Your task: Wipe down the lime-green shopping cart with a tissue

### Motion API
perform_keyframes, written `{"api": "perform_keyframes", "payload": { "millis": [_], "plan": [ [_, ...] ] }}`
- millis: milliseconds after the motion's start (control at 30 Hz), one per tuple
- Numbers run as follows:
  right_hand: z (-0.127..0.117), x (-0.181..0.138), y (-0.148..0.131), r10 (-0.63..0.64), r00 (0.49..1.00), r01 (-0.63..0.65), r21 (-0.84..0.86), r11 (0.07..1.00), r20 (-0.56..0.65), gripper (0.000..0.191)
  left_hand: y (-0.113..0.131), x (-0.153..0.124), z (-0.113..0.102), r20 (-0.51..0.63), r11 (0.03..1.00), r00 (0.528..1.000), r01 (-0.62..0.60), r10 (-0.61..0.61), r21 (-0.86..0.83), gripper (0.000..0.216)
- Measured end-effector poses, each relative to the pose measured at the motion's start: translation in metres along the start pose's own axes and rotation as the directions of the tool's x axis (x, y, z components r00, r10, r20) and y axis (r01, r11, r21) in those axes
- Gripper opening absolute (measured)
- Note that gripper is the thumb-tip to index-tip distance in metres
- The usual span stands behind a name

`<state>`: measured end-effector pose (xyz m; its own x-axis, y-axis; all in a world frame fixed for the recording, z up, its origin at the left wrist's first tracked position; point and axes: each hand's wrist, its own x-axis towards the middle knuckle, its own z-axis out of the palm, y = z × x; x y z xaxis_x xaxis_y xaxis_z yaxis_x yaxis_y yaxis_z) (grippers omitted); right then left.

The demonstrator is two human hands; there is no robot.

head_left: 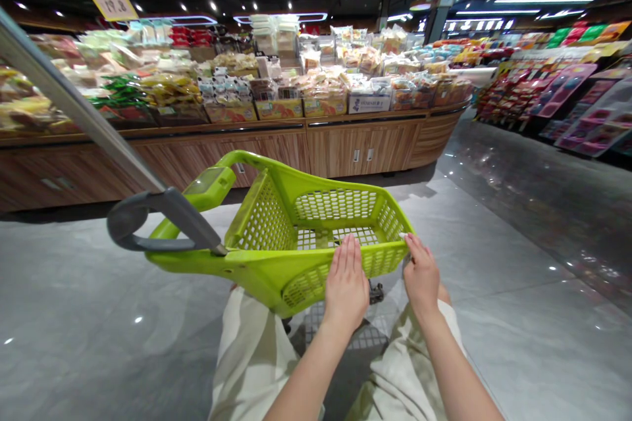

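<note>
Head view: beyond the green shopping cart (261,279) stands a wood-fronted display bench (326,145); an uneven sideways push could roll the cart into it. The cart's near side lies right at both hands: left hand (347,289) flat, fingers together; right hand (422,276) at the end corner, its grip hard to tell.

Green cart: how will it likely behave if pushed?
The cart would probably roll readily, as a wheel shows beneath. It may be light for its size, since its walls look like plastic and are full of holes. It seems fairly stiff: the rim is thick and shows no sag.
</note>
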<state>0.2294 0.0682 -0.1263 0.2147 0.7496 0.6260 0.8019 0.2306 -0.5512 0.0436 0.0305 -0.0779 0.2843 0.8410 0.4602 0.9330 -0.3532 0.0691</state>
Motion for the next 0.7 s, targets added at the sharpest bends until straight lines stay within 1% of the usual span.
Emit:
{"api": "perform_keyframes", "payload": {
  "millis": [67,133,200,267,333,400,467,533,600,633,700],
  "plan": [
    [0.010,-0.008,-0.033,-0.071,0.996,0.070,0.027,0.997,0.054,0.073,0.000,-0.001,0.002,-0.009,1.000,1.000,0.003,-0.003,0.003,0.070],
    [0.017,-0.016,-0.062,-0.173,0.976,0.163,0.090,0.983,0.129,0.077,-0.001,-0.001,0.004,-0.013,1.000,1.000,-0.005,0.005,0.019,0.071],
    [0.019,-0.020,-0.077,-0.252,0.950,0.229,0.139,0.963,0.182,0.080,-0.003,-0.002,0.003,-0.003,0.999,1.000,-0.018,0.018,0.043,0.070],
    [0.015,-0.019,-0.073,-0.292,0.933,0.264,0.152,0.952,0.209,0.083,-0.003,-0.001,0.001,0.014,0.998,0.999,-0.030,0.029,0.057,0.069],
    [0.010,-0.014,-0.053,-0.291,0.936,0.270,0.131,0.954,0.195,0.082,-0.004,-0.001,-0.002,0.024,0.998,0.999,-0.032,0.031,0.057,0.068],
    [0.005,-0.008,-0.027,-0.238,0.963,0.228,0.091,0.969,0.128,0.076,-0.003,0.000,-0.004,0.022,0.998,0.999,-0.027,0.026,0.050,0.066],
    [0.003,-0.002,-0.002,-0.148,0.989,0.145,0.061,0.987,0.033,0.068,-0.003,0.000,-0.005,0.016,0.999,1.000,-0.020,0.019,0.041,0.065],
    [0.004,0.002,0.013,-0.068,0.997,0.069,0.049,0.996,-0.039,0.063,-0.002,0.001,-0.004,0.008,0.999,1.000,-0.014,0.014,0.032,0.064],
    [0.007,0.003,0.015,-0.016,0.997,0.019,0.041,0.999,-0.082,0.061,-0.001,0.002,-0.003,0.002,1.000,1.000,-0.007,0.007,0.021,0.064],
    [0.009,0.002,0.010,-0.005,0.996,0.008,0.037,0.999,-0.088,0.061,-0.001,0.002,-0.003,0.001,1.000,1.000,-0.003,0.003,0.015,0.065],
    [0.015,-0.001,-0.010,-0.021,0.997,0.023,0.030,0.999,-0.069,0.065,0.000,0.003,-0.002,0.005,1.000,1.000,0.003,-0.003,0.004,0.068]
  ]
}}
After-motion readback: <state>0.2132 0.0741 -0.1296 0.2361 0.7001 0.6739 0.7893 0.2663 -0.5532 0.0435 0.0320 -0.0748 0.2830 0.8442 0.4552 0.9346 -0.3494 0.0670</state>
